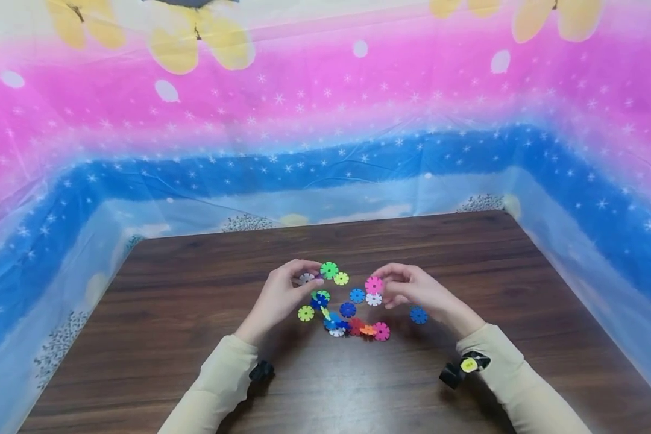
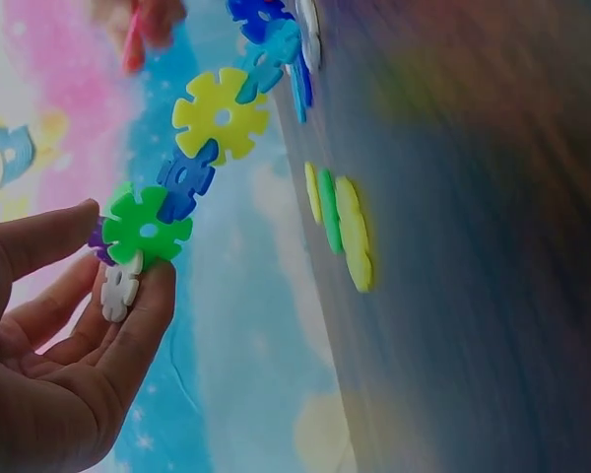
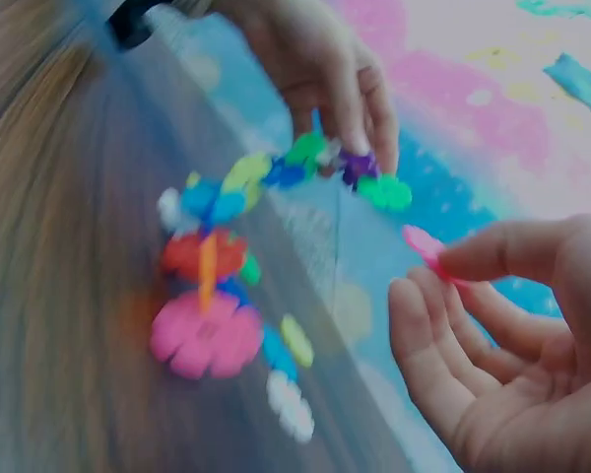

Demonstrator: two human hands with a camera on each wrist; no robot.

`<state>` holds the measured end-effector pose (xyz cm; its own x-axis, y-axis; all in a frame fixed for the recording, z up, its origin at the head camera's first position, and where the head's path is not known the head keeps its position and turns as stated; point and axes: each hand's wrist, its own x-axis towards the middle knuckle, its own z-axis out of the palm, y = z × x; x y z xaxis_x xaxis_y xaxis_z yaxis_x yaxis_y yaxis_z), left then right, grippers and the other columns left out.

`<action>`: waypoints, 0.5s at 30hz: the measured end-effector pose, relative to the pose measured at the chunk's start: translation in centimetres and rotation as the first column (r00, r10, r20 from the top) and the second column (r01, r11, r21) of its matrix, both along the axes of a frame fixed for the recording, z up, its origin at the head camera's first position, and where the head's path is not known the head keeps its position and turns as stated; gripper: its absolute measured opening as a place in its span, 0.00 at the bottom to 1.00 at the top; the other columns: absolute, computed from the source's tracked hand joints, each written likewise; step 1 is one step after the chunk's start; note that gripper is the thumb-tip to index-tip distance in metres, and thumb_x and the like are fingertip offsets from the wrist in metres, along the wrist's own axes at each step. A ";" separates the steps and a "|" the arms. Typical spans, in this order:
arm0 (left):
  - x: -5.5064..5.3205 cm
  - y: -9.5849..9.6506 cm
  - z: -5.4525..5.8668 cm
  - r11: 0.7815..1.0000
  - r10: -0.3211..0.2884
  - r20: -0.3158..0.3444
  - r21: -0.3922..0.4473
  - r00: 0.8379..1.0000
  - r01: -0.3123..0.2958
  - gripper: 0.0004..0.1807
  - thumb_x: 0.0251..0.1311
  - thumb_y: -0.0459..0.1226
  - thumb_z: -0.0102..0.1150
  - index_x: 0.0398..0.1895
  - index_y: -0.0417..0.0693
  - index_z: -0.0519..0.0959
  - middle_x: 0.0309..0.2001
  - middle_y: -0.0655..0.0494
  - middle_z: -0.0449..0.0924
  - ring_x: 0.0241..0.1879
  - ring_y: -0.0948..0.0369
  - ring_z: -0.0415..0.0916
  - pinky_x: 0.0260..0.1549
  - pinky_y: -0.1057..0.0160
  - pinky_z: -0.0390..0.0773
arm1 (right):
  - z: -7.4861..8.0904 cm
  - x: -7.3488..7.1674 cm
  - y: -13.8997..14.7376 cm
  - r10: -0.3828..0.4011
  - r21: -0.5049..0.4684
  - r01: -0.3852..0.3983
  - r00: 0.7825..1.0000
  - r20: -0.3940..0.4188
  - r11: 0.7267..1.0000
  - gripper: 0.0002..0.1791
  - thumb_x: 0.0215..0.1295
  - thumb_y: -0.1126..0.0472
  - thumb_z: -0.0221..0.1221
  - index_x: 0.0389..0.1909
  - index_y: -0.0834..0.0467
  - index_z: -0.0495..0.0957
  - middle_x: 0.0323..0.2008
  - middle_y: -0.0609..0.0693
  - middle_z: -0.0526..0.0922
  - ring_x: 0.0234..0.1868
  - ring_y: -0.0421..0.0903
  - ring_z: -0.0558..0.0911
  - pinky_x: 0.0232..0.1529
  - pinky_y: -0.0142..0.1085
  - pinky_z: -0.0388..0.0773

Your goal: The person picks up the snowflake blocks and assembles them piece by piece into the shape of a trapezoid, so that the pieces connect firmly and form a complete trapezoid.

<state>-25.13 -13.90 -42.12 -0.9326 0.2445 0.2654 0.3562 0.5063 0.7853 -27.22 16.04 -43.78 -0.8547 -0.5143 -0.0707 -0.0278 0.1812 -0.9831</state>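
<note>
My left hand (image 1: 276, 296) pinches one end of a curved chain of slotted plastic flower discs. Near its fingertips sit a green disc (image 2: 148, 227), a white disc (image 2: 120, 288) and a purple disc (image 3: 358, 168). From there the chain runs through a blue disc (image 2: 187, 181) and a yellow disc (image 2: 222, 116), then past red and orange discs to a pink disc (image 3: 207, 335) at the far end. Between thumb and fingers, my right hand (image 1: 420, 293) pinches a loose pink disc (image 3: 424, 244). That disc is apart from the chain.
Loose discs lie on the brown wooden table (image 1: 195, 289): a blue disc (image 1: 419, 315) by the right wrist, a white disc (image 1: 374, 299), a yellow-green disc (image 1: 306, 313) and several others. A colourful printed cloth (image 1: 325, 120) hangs around the table's far and side edges.
</note>
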 end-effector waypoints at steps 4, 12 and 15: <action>0.7 0.5 0.2 0.999 -0.037 -0.021 0.021 0.999 0.037 0.15 0.64 0.38 0.68 0.53 0.50 0.84 0.46 0.58 0.83 0.43 0.62 0.80 0.47 0.54 0.81 | 0.8 -0.1 -1.5 -0.074 -0.084 0.078 0.996 0.055 0.993 0.20 0.73 0.61 0.57 0.61 0.66 0.73 0.44 0.65 0.78 0.39 0.53 0.82 0.42 0.44 0.85; 1.6 1.1 0.7 0.997 -0.076 -0.138 0.024 0.987 0.080 0.15 0.62 0.35 0.70 0.52 0.52 0.85 0.44 0.63 0.82 0.42 0.66 0.80 0.44 0.60 0.82 | 2.1 0.7 -3.9 -0.140 -0.090 0.139 0.990 -0.004 0.986 0.16 0.72 0.62 0.54 0.57 0.65 0.74 0.34 0.63 0.79 0.28 0.48 0.80 0.39 0.52 0.84; 1.6 1.1 1.1 0.996 -0.087 -0.175 0.019 0.981 0.092 0.15 0.61 0.34 0.70 0.52 0.51 0.85 0.45 0.63 0.82 0.42 0.66 0.80 0.46 0.60 0.82 | 2.6 0.8 -4.1 -0.143 -0.098 0.140 0.989 -0.028 0.985 0.16 0.71 0.63 0.54 0.56 0.66 0.75 0.32 0.61 0.80 0.27 0.47 0.79 0.36 0.48 0.84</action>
